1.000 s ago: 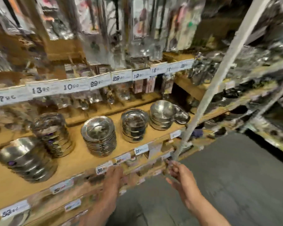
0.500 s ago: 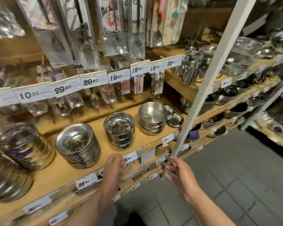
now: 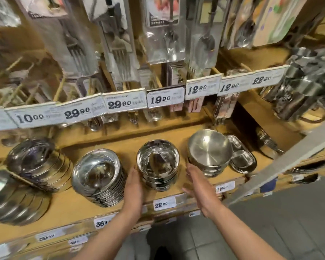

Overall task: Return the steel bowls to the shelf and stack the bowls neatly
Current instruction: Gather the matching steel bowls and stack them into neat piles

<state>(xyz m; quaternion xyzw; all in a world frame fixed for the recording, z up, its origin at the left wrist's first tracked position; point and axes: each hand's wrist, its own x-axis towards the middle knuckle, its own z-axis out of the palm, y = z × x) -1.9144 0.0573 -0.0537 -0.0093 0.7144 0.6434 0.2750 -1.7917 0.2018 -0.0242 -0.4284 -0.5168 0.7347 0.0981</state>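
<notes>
A short stack of shiny steel bowls (image 3: 158,164) stands in the middle of the yellow shelf (image 3: 69,205). My left hand (image 3: 134,186) lies flat against the stack's left side, fingers straight. My right hand (image 3: 197,182) hovers open just right of the stack, a small gap away, palm facing it. A stack of matte steel bowls (image 3: 209,151) stands to the right. A taller stack of wide-rimmed bowls (image 3: 99,175) stands to the left.
Two more bowl stacks (image 3: 39,162) lean at the far left. Small steel trays (image 3: 242,158) sit at the right. Packaged cutlery (image 3: 120,44) hangs above the price tags (image 3: 164,99). A white upright post (image 3: 281,166) crosses the right side, over grey floor tiles.
I have stepped closer to the shelf. Both hands rose from the shelf's front edge to either side of the middle bowl stack, and the right hand left the white post.
</notes>
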